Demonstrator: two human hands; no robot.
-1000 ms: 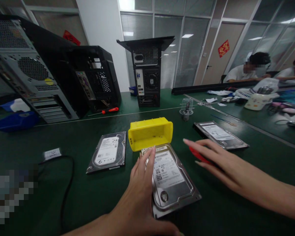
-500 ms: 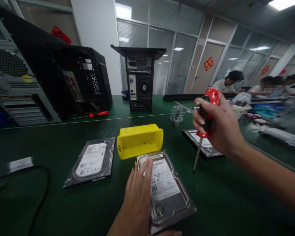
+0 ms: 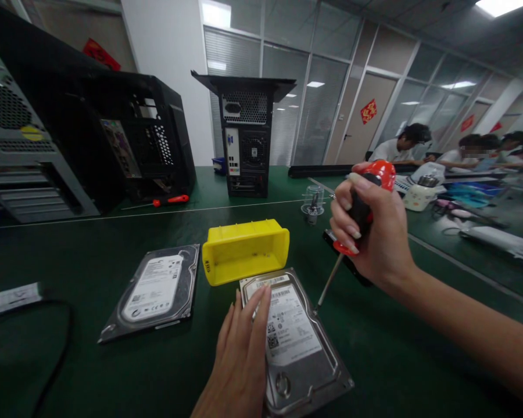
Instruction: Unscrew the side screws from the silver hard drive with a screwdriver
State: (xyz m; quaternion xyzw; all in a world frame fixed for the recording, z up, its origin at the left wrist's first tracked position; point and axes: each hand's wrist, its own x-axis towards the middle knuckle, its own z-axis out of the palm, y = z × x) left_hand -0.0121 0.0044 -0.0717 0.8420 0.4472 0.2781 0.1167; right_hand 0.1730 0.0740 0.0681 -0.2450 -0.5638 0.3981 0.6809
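Note:
My left hand (image 3: 243, 348) lies on the left side of a hard drive (image 3: 303, 363), fingers stretched out and two fingertips on its label. Its thumb is hidden. My right hand (image 3: 377, 226) is wrapped round the handle of a red and black screwdriver (image 3: 331, 280). The shaft slants down to the left, with its tip at the right edge of this drive, by a notch in the cover. Just beyond the drive a yellow plastic bin (image 3: 246, 252) lies on its side, opening toward me. Another hard drive (image 3: 154, 287) lies to the left; a third is mostly hidden behind my right hand.
Black computer cases (image 3: 246, 136) stand along the back and left of the green table (image 3: 226, 209). A second screwdriver (image 3: 172, 200) lies before them. A clear plastic piece (image 3: 312, 203) stands behind the bin. A black cable (image 3: 67, 342) curves at left. Other people sit far right.
My right hand has brought the screwdriver left and down, from above the table to the drive's right edge. My left hand stays on the drive; its thumb has gone from sight. The view has shifted slightly.

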